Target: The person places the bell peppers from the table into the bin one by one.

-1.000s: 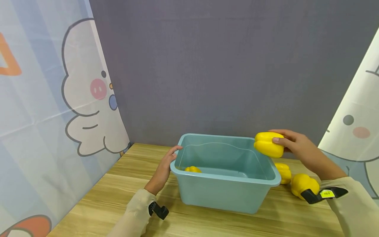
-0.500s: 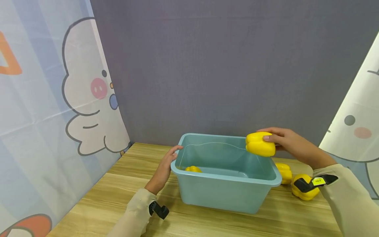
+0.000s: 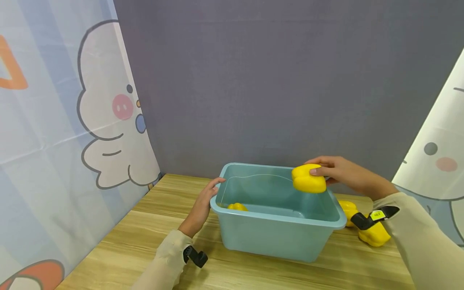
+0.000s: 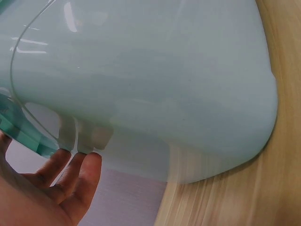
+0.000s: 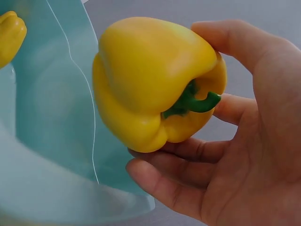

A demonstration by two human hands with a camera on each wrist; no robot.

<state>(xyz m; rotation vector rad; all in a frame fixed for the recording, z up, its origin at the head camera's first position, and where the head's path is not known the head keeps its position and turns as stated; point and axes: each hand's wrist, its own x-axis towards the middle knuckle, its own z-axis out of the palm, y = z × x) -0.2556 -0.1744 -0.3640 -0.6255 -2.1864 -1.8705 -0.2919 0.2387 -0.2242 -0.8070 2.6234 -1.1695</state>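
Held pepper [image 3: 309,178] & R hand [image 3: 335,171] now farther L, over tub's [image 3: 268,235] R end

A sec ago the held pepper sat more above the tub's R rim; tub itself hasn't visibly moved. R hand is part-closed: thumb one side, fingers other, firm grip on the pepper's sides, green stem [image 5: 202,101] toward the palm. L hand [image 3: 201,203] is at the tub's L rim, fingers loosely bent, tips on its outer wall; prob. just steadying, holds nothing else.

Step in hand looks like the carry across the rim. Next move prob. calls for a bit more travel toward tub's middle, then lowering & easing the fingers. Exact height over rim: can't tell.

Other stuff: pepper inside [image 3: 238,207] is near tub's L end, mostly hidden by front wall. Nearer loose pepper [image 3: 348,209] is just beside tub's R side; farther loose pepper [image 3: 375,235] is a bit farther R & nearer the person, partly behind the black wrist device [image 3: 375,215]. Main obstacle, I'd say: tub's R rim, w/ the wrist close by. Grey backdrop [image 3: 253,80] stands behind tub.
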